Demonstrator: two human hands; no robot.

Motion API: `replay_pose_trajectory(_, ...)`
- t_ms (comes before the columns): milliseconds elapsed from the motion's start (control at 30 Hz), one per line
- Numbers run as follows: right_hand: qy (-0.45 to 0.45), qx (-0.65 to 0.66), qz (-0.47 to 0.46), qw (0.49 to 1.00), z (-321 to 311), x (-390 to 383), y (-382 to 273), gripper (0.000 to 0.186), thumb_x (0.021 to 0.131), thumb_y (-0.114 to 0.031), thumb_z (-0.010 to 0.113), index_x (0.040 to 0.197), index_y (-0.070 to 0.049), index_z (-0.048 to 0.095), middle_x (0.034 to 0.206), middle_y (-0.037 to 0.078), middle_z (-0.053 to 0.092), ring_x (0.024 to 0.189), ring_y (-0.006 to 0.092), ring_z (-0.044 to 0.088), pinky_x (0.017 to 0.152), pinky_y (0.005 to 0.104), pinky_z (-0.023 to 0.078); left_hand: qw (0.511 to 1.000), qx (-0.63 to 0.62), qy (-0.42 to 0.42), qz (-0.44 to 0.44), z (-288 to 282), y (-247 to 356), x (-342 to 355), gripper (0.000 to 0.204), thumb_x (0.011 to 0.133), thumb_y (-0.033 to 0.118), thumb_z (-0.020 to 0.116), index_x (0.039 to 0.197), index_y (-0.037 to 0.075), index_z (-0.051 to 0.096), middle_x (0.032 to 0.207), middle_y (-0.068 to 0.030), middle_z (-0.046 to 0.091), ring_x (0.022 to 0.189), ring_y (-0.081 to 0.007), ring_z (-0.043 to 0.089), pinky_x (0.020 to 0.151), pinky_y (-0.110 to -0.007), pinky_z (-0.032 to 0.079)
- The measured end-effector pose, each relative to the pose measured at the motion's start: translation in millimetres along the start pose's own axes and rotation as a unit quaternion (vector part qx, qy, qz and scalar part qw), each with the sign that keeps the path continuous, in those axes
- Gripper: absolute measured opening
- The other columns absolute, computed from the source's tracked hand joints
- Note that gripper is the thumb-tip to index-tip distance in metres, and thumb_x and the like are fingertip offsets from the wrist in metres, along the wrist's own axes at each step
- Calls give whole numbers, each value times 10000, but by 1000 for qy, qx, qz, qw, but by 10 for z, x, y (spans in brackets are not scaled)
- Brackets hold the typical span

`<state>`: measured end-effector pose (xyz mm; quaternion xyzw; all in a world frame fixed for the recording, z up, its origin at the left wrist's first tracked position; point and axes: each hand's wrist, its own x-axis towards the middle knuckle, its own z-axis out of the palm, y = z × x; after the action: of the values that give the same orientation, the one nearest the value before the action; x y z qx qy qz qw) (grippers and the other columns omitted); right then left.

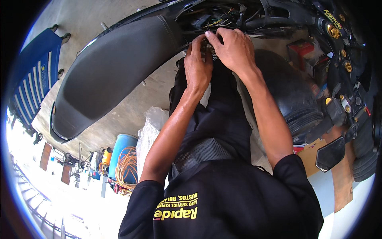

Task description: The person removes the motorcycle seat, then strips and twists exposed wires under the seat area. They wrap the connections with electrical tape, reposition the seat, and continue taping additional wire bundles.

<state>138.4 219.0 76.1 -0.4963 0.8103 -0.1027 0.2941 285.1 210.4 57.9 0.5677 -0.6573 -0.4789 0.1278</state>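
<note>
A seat (115, 71) flanks left hand (199, 69), wires (222, 20) lie beyond right hand (236, 51); I can't tell either grip.

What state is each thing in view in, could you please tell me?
Left hand: fingers bent, grip unclear
Right hand: fingers bent, grip unclear
Wiring: exposed
Motorcycle seat: apparently fitted
Orange hose or cord: coiled
Clear plastic: crumpled
Blue wheeled cabinet: drawers look shut

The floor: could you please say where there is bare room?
Bare floor shows between the blue cart and motorcycle seat, and between the seat and clear plastic. It looks crowded at right, around the red box and cardboard, and by the left hand, right hand and wiring.
</note>
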Motion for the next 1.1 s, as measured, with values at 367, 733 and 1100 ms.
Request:
replay_pose_trajectory(367,-148,318,148,925,85,163,389,528,1101,-508,702,992,-6,824,719,20,691,622,120,597,623,320,505,999,14,4,42,18,-68,56,346,927,60,824,1257,5,736,1174,-205,755,1121,-406,758,887,-476,619)
replay_pose_trajectory(733,-165,569,325,737,594,39,835,197,1043,-303,818,1059,-107,824,914,-46,756,773,62,663,687,235,488,919,-326,44,-218,171,-222,73,283,1090,203,661,1101,-54,780,954,-144,827,844,-200,810,734,-329,637)
replay_pose_trajectory(1100,-199,658,278,671,671,84,663,274,1062,-362,802,1082,-89,808,903,-24,746,791,114,685,724,309,498,835,-438,-22,-333,97,-96,106,328,1115,261,629,1166,-37,756,980,-135,814,832,-187,782,739,-298,615)
